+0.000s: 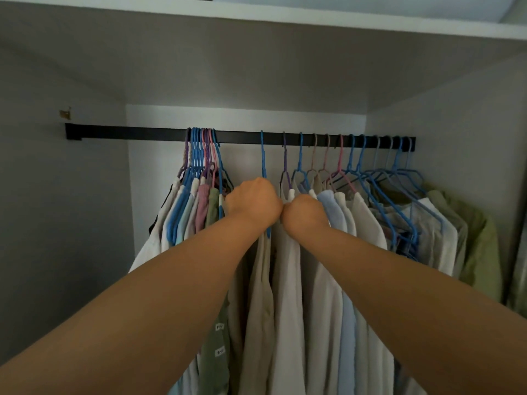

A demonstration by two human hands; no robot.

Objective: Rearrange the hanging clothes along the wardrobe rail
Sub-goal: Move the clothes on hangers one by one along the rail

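Two bare forearms reach from the viewer toward the wardrobe rail (239, 136). The left hand (253, 199) and the right hand (305, 213) meet below the rail's middle, knuckles touching, both seen from the back. Their fingers curl away from the camera into the clothes; what each grips cannot be told, though the left hand sits on the shoulder of the beige garment (261, 295) hung from a lone blue hanger (263, 155), and the right hand on the collars just right of it. Hands placed so, back to back, suggest parting the row or sliding one garment along the rail.

The hanging clothes fall in two groups below the rail: a tightly packed bunch (194, 201) toward its left part, hooks pressed together, and a loosely spaced run (370, 218) reaching its right end, closing with a green shirt (479, 240). Between them hangs the lone hanger. The rail's left stretch is bare of hangers. Above the rail runs a white shelf (256, 15).
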